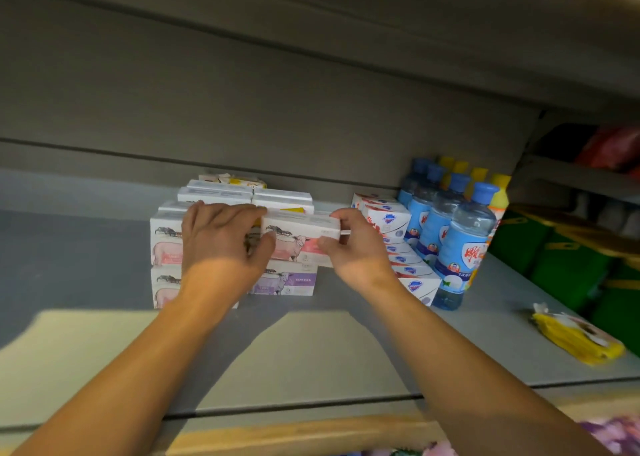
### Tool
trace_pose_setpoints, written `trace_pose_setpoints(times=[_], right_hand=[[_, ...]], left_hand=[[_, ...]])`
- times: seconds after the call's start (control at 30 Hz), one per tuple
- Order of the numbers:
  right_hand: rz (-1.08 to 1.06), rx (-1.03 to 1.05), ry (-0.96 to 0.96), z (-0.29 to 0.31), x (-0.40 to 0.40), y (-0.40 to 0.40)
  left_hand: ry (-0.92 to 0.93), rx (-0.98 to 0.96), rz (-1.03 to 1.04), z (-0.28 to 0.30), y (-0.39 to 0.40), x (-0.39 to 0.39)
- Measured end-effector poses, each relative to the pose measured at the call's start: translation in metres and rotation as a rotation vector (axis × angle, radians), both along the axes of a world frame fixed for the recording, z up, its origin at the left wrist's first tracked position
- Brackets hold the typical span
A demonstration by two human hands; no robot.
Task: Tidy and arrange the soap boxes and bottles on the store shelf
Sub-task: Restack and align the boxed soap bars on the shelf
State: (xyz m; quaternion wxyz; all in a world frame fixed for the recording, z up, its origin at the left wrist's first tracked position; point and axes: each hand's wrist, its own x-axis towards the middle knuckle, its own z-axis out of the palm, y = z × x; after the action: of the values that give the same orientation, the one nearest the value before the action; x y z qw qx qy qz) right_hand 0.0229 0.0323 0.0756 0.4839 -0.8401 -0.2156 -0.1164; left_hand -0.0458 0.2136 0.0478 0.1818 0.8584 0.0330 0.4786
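Both our hands pinch a pink soap box (300, 235) at mid-frame: our left hand (221, 244) at its left end, our right hand (353, 244) at its right, above a purple soap box (287, 282) on the shelf (311, 358).

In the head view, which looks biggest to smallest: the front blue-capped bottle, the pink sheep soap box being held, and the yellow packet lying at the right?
1. Front blue-capped bottle, clearly the largest.
2 and 3. Pink sheep soap box and yellow packet look alike; the hands hide part of the box and the packet lies nearer the camera, so I won't rank them.
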Motion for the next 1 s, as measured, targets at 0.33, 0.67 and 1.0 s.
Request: trace_pose_setpoints(times=[0.33,0.67,1.0], right_hand=[[0.065,0.236,0.158,-0.011,-0.063,-0.085],[0.389,0.543,0.488,-0.081,-0.074,-0.089],[0.222,0.753,0.554,-0.087,-0.067,-0.088]], left_hand=[[0.294,-0.400,-0.664,-0.001,-0.057,-0.028],[0.542,-1.218,-0.653,-0.038,-0.067,-0.041],[0.573,-1.153,-0.639,-0.038,-0.070,-0.035]])
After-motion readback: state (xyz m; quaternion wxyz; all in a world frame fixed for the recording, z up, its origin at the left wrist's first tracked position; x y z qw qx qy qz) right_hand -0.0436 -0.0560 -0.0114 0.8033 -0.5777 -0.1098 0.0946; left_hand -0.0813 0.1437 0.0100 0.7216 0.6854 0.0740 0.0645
